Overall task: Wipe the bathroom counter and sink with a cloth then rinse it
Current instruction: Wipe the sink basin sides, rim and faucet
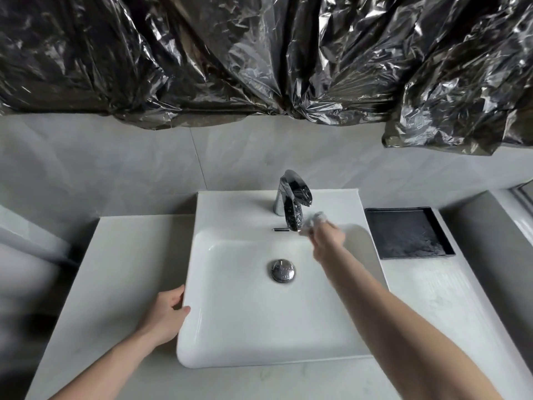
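Note:
A white square sink (230,336) sits on a pale counter (121,261), with a chrome drain plug (283,270) in its basin. A chrome faucet (292,199) stands at the sink's back rim. My right hand (327,239) reaches across the basin and is shut on a small white cloth (315,220), which is pressed against the back rim just right of the faucet spout. My left hand (168,314) rests on the sink's left edge, fingers curled over the rim and holding no loose object.
A black rectangular tray (406,232) lies on the counter right of the sink. Wet streaks mark the counter (438,287) in front of the tray. Crumpled black plastic sheeting (259,59) hangs over the grey tiled wall above.

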Action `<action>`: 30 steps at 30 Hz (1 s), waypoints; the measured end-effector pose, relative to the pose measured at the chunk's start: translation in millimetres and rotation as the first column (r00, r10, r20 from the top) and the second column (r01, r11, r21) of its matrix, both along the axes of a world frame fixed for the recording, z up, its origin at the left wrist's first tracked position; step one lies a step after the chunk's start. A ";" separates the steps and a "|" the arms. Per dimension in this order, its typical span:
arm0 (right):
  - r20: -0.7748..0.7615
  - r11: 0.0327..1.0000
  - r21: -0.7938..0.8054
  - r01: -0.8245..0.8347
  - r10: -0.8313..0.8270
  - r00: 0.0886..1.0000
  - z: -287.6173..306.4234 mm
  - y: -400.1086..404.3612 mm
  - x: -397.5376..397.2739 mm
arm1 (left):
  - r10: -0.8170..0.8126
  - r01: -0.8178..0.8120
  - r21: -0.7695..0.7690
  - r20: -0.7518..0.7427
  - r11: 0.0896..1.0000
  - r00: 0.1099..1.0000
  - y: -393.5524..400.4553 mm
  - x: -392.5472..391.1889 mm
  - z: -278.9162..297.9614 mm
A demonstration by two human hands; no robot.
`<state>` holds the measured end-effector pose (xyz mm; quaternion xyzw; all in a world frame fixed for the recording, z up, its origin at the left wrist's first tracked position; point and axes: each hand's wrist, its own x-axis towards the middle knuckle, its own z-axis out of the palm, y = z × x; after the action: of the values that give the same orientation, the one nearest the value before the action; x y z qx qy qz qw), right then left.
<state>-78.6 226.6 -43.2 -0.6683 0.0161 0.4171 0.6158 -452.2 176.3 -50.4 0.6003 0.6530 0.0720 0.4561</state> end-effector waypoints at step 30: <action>0.421 0.296 -0.883 -0.364 0.842 -0.338 -28.0 -133.9 125.0 | 0.033 -0.035 -0.017 -0.063 0.999 0.997 -1.5 1.5 -4.9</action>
<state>46.4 92.7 -71.2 -0.7419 -0.6490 0.1665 -0.0248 -450.7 174.8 -55.2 0.5868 0.6778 0.0549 0.4395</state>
